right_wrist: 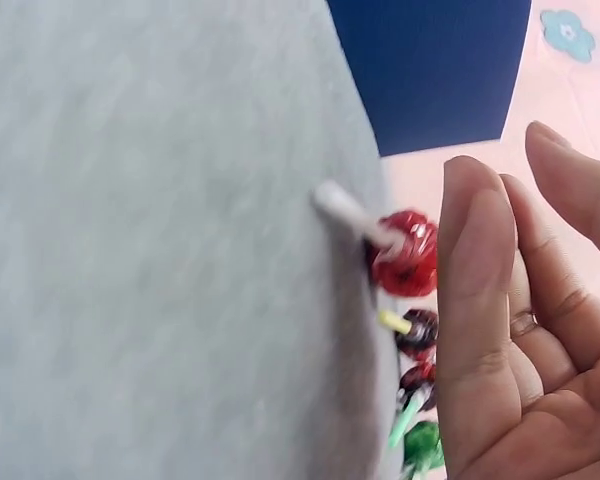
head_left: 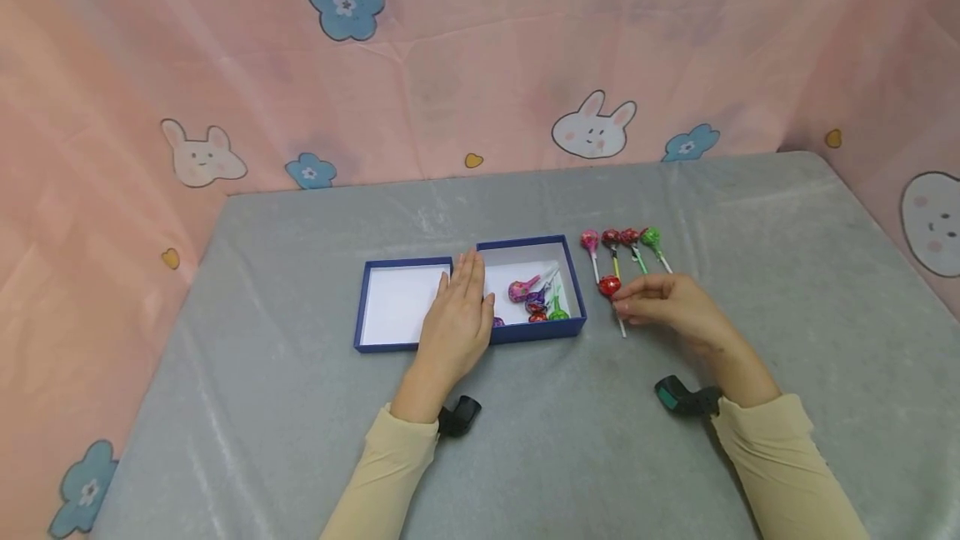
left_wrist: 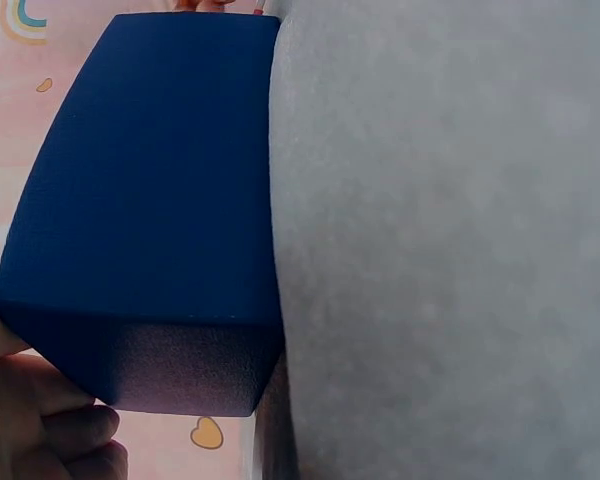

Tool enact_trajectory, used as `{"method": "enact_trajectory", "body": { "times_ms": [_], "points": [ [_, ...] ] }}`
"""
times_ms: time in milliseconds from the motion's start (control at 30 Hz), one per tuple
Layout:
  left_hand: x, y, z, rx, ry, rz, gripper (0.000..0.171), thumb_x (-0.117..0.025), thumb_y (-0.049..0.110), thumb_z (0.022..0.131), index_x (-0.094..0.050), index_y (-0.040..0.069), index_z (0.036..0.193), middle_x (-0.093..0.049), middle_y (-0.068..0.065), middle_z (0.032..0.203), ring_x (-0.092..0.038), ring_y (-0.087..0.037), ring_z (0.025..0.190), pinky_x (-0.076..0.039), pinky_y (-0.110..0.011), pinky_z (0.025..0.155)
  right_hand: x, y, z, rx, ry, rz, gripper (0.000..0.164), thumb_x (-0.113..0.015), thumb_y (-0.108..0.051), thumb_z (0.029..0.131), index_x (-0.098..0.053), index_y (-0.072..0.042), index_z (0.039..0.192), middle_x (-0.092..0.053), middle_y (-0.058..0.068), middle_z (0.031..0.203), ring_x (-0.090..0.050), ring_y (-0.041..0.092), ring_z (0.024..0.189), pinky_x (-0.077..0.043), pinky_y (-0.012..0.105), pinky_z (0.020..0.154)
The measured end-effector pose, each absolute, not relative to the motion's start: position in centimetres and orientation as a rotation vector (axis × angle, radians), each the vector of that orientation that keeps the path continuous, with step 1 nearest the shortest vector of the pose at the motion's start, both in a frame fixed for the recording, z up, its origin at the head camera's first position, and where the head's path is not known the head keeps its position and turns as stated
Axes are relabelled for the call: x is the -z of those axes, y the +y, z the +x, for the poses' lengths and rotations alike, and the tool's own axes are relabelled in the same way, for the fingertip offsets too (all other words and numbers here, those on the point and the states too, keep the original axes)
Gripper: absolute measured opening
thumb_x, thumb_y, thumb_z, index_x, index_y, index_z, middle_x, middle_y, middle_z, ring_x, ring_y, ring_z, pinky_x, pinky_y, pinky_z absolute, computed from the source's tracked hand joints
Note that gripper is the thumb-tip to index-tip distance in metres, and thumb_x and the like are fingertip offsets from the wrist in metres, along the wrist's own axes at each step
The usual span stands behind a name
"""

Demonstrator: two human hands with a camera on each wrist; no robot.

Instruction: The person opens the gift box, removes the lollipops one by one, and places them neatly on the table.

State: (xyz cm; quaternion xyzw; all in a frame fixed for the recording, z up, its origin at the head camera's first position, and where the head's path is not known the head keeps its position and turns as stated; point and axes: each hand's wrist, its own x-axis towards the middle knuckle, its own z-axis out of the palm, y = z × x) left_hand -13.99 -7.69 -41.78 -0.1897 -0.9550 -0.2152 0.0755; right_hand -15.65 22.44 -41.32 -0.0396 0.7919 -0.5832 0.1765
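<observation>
My right hand is bent over a red lollipop on the table, fingertips right beside its candy head. In the right wrist view, its white stick sticks out clear of the fingers, and the thumb side hides part of the head. My left hand lies with straight fingers over the middle of a blue box with a white inside, between its left part and right part. Several lollipops with pink, purple, red and green wrappers lie in the right part.
Behind the red lollipop, a row of lollipops lies on the grey table: one pink, two dark red and one green. A pink curtain with rabbits and flowers hangs along the table's back and sides.
</observation>
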Motion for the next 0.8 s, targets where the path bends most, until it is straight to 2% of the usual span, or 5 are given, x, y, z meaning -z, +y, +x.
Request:
{"method": "enact_trajectory", "body": {
  "times_ms": [267,567,800],
  "points": [
    [41.5,-7.5,-13.8,0.639,-2.885,-0.569,0.054,-0.041,0.020,0.100,-0.027,-0.008,0.144,-0.026,-0.020,0.151,-0.023,-0.031,0.139,-0.020,-0.046,0.112,39.9,21.4,-15.9,1.558,2.304,-0.138,0.036,-0.071,-0.016,0.085,-0.063,0.010,0.109,-0.070,0.005,0.093,-0.064,0.009,0.080,-0.052,0.024,0.073],
    [41.5,-7.5,-13.9,0.631,-2.877,-0.571,0.053,-0.040,0.019,0.100,-0.028,-0.009,0.143,-0.027,-0.021,0.150,-0.025,-0.032,0.139,-0.022,-0.046,0.111,37.8,19.0,-17.4,1.557,2.318,-0.259,0.030,-0.072,-0.013,0.084,-0.065,0.009,0.103,-0.068,0.005,0.085,-0.062,0.016,0.073,-0.053,0.031,0.066],
    [41.6,-7.5,-14.0,0.638,-2.869,-0.567,0.054,-0.042,0.018,0.100,-0.028,-0.009,0.143,-0.027,-0.022,0.149,-0.025,-0.032,0.139,-0.023,-0.047,0.111,36.8,16.6,-18.4,1.503,2.335,-0.401,0.028,-0.073,-0.014,0.083,-0.068,0.007,0.100,-0.067,0.008,0.087,-0.061,0.015,0.076,-0.053,0.030,0.070]
  ]
}}
